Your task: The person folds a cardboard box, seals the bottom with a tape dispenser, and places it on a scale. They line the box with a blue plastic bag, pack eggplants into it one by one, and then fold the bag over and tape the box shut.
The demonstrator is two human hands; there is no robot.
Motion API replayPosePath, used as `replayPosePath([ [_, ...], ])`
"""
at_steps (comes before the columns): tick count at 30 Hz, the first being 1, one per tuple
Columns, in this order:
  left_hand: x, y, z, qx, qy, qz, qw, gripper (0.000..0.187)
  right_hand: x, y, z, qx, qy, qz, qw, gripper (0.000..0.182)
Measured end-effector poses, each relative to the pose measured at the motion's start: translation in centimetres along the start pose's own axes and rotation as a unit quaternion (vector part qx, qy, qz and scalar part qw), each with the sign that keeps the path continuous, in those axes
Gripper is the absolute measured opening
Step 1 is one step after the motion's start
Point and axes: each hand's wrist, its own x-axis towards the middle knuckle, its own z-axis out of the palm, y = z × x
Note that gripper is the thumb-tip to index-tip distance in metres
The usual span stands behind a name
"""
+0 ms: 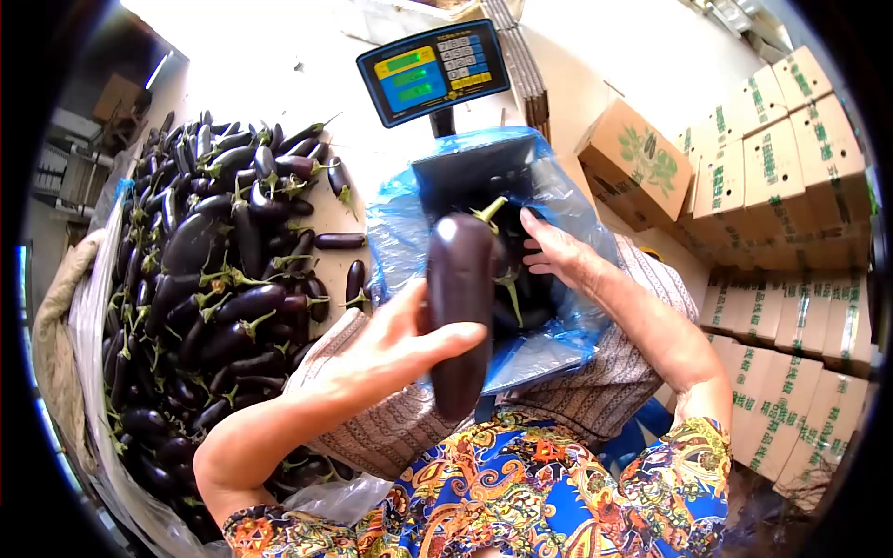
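My left hand [400, 344] is wrapped round a large dark purple eggplant [459, 316], held upright in front of my chest. Over the inside of a box lined with a blue plastic bag [395, 219], my right hand [558, 253] is open, its fingers apart. Several eggplants [530, 296] lie in the box; green stems show among them, but the dark interior hides most of their outlines. The held eggplant covers part of the box. Just beyond the box stands a scale display [433, 73] with lit green digits.
To the left lies a big heap of eggplants [251, 302], with a few loose ones at its edge. Printed cardboard boxes [772, 172] are stacked at the right, one tilted box [637, 158] nearer. Flattened cardboard [526, 74] stands behind the scale.
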Motion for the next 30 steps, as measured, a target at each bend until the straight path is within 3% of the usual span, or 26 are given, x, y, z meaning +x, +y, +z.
replayPosePath([
  [1,2.3,-2.4,1.0,0.012,0.018,0.005,1.0,0.074,0.8,0.4,-0.3,0.07,0.006,0.027,0.997,0.1],
  [3,6.1,-4.3,2.5,0.073,0.038,0.009,0.997,0.083,0.5,-0.5,-0.3,0.086,0.02,0.023,0.996,0.099],
  [5,9.9,-5.5,3.7,0.096,0.043,-0.083,0.991,0.085,0.7,-1.2,-0.8,0.02,0.014,-0.085,0.996,0.094],
  [6,11.5,-6.0,4.4,0.111,0.056,-0.084,0.989,0.087,2.3,-1.1,-1.9,-0.036,0.006,-0.089,0.995,0.087],
  [7,12.9,-6.8,5.2,0.126,0.069,-0.084,0.986,0.089,2.5,-1.5,-1.3,-0.12,0.111,-0.124,0.979,0.083],
  [9,15.1,-8.9,6.1,0.139,0.075,-0.004,0.987,0.098,0.0,-3.1,-1.5,-0.272,0.114,-0.197,0.935,0.078],
  [11,17.8,-12.2,5.9,0.17,0.048,0.022,0.984,0.097,0.7,-2.3,-1.7,-0.324,0.111,-0.252,0.905,0.064],
  [13,17.6,-12.3,5.8,0.275,0.063,0.045,0.958,0.095,0.0,-2.8,-2.0,-0.373,0.092,-0.249,0.889,0.05],
  [16,17.5,-12.3,5.4,0.338,0.042,0.046,0.939,0.095,-0.2,-2.2,-2.1,-0.482,0.069,-0.231,0.842,0.05],
  [17,17.5,-12.2,5.2,0.346,0.028,0.042,0.937,0.096,0.3,-0.9,-1.8,-0.507,0.099,-0.314,0.797,0.024],
  [18,18.5,-13.9,5.2,0.366,0.039,0.061,0.928,0.087,0.5,-0.2,-1.4,-0.542,0.111,-0.319,0.77,0.028],
  [21,18.4,-13.0,5.4,0.358,0.022,0.03,0.933,0.087,2.3,2.7,-0.2,-0.622,0.113,-0.299,0.715,0.031],
  [23,17.3,-9.9,6.2,0.223,0.018,-0.022,0.974,0.078,3.6,6.1,0.6,-0.599,0.205,-0.384,0.672,0.037],
  [24,17.7,-11.1,5.6,0.297,0.0,0.092,0.951,0.07,2.2,4.3,0.4,-0.604,0.135,-0.322,0.716,0.045],
  [26,15.3,-8.0,5.5,0.2,-0.007,0.068,0.977,0.053,1.3,3.3,0.1,-0.609,0.1,-0.284,0.734,0.05],
  [27,16.0,-10.3,4.7,0.287,-0.001,0.153,0.946,0.053,0.9,2.8,0.1,-0.61,0.083,-0.268,0.742,0.053],
  [29,14.0,-8.6,3.6,0.251,-0.002,0.204,0.946,0.043,-2.6,1.1,0.4,-0.577,0.126,-0.38,0.712,0.03],
  [30,13.0,-7.2,2.6,0.281,-0.03,0.194,0.939,0.041,-4.0,0.5,0.3,-0.541,0.15,-0.409,0.719,0.033],
])
